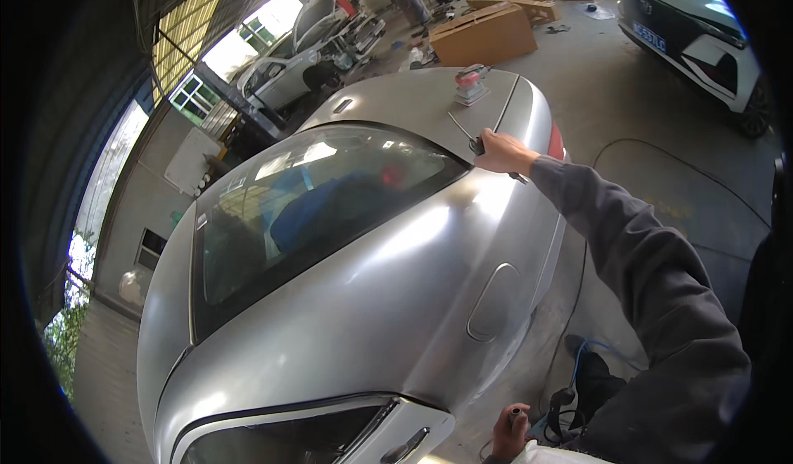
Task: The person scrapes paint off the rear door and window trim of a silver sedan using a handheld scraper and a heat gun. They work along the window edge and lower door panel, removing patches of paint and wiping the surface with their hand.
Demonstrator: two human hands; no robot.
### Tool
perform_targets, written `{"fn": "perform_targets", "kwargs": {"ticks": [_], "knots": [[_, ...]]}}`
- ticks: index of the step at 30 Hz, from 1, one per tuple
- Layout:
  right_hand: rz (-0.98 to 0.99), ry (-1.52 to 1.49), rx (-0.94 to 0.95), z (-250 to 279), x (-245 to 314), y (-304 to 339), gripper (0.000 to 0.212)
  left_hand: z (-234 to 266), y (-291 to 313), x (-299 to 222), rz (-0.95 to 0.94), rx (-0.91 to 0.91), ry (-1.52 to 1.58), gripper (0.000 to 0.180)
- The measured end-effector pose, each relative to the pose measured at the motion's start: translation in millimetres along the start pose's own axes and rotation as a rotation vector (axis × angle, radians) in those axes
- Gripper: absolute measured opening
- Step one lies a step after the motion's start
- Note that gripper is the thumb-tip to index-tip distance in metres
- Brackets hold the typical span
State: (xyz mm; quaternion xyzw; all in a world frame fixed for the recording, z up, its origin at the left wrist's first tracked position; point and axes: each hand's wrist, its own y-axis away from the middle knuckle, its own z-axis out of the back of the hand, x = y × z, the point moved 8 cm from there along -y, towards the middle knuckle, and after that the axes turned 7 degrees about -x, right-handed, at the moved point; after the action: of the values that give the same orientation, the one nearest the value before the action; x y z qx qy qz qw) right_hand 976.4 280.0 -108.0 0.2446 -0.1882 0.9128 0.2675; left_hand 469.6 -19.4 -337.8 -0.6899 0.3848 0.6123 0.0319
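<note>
A silver-grey car body [396, 274] with a dull, bare-looking finish fills the middle. Over its rear corner reaches my right hand [504, 152], closed around a tool with a thin metal shaft [461, 126] and a dark body; its exact kind is unclear. At the lower edge my left hand [510, 433] is closed around a slim dark piece with a round end [516, 415], the rest hidden in the palm. On the boot lid, beyond my right hand, rests a red-topped sander-like tool [471, 86]. The rear window [322, 195] mirrors blue and red shapes.
A blue hose [607, 347] and black cords lie by my legs. Another cable [686, 163] curves across the floor on the right. Farther off stand a white car [690, 30], a big cardboard box [486, 34] and a partly dismantled car [297, 67].
</note>
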Motion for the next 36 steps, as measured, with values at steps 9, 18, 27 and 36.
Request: {"fn": "perform_targets", "kwargs": {"ticks": [9,18,27,36], "knots": [[0.260,0.171,-0.235,9,-38,-249,0.072,-44,-47,-58,0.043,-0.292,0.173,0.027],[0.477,0.340,-0.035,5,-83,-329,0.100,-67,-104,-78,0.021,-0.314,0.233,0.026],[0.285,-0.893,-0.081,67,-79,-217,0.072,-78,-80,-91,-0.107,-0.276,0.224,0.024],[0.120,-1.857,0.908,35,40,174,0.107,-131,-15,-168,-0.510,-0.060,-0.092,0.026]]}}
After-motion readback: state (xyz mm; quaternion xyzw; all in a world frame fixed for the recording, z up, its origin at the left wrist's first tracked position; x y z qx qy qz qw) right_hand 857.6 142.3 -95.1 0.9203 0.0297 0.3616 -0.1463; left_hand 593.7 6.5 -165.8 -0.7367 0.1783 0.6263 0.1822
